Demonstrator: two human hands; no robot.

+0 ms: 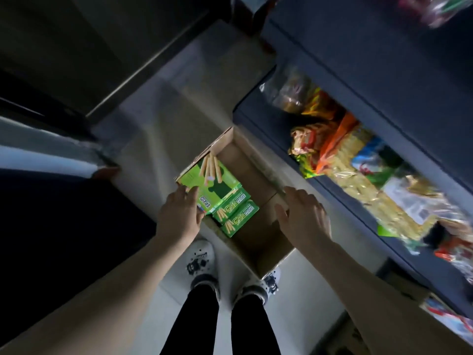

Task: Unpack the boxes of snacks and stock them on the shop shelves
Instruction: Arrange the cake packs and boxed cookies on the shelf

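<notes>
Snack boxes [234, 210] looked light and stiff, best gripped across narrow sides. Left hand [179, 213], open, touched one; right hand [304, 219] hovered spread, empty.

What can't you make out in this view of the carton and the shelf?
- Head view: how many green biscuit-stick boxes are left in the cardboard carton; the top box and the left hand cover any beneath.
- Head view: whether the left hand grips that box; its own back hides the fingertips.
- Head view: labels of the snack bags on the shelf; motion blur.
- Head view: the packet at top right; cut off by the frame edge.
</notes>
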